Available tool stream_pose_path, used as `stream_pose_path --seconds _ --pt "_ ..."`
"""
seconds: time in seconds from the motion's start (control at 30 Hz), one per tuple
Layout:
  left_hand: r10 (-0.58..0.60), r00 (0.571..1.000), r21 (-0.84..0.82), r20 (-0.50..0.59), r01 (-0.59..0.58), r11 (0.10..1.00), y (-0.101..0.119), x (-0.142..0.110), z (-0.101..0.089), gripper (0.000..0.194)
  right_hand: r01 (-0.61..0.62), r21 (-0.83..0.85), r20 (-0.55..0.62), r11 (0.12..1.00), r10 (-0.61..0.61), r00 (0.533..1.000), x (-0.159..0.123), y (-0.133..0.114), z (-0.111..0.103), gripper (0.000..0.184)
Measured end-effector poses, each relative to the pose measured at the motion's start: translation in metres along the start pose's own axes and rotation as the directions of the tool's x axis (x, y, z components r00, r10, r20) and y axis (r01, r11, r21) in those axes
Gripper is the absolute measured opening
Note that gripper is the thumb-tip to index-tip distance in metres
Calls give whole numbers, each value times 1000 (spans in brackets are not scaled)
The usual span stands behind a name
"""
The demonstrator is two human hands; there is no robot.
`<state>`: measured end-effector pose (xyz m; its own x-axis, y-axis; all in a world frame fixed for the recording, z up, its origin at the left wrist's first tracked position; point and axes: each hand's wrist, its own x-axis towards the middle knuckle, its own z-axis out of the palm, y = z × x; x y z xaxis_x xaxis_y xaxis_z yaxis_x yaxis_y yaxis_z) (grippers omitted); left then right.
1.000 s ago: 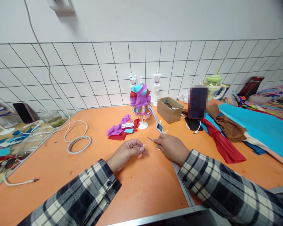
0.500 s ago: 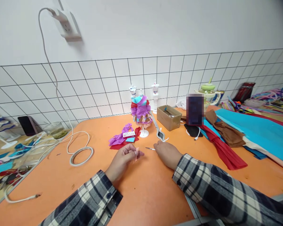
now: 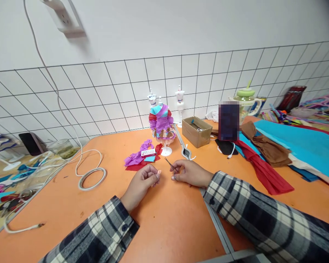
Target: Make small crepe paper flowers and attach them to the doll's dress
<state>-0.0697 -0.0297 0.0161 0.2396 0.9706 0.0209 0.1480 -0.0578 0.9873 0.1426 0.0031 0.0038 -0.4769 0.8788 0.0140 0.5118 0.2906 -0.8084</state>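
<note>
Peach scrap (image 3: 159, 172), partly hidden by left hand (image 3: 142, 183)

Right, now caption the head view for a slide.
Left hand pinching a small peach scrap, right hand holding small scissors, before a miniature dress form in purple ruffles.

The scene is seen in a single view, taken from the wearer's head and directed forward and down over the orange desk (image 3: 164, 226). Both hands are framed from above, at close range, with the tiled wall (image 3: 120, 95) taken in behind the desk.
</note>
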Motion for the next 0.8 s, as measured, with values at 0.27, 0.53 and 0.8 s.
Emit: stream_pose_path --seconds 0.27,0.53,0.8 --pt "8 1000 -11 19 -8 1000 2 -3 5 26 75 8 224 997 -75 972 -24 -19 -3 37" --pt "-2 999 -44 36 4 999 4 -4 9 27 99 33 258 994 -105 960 -23 -16 -2 37" --pt "-3 999 -40 42 4 999 5 -4 9 28 98 67 261 993 -113 959 -25 -18 -5 35"
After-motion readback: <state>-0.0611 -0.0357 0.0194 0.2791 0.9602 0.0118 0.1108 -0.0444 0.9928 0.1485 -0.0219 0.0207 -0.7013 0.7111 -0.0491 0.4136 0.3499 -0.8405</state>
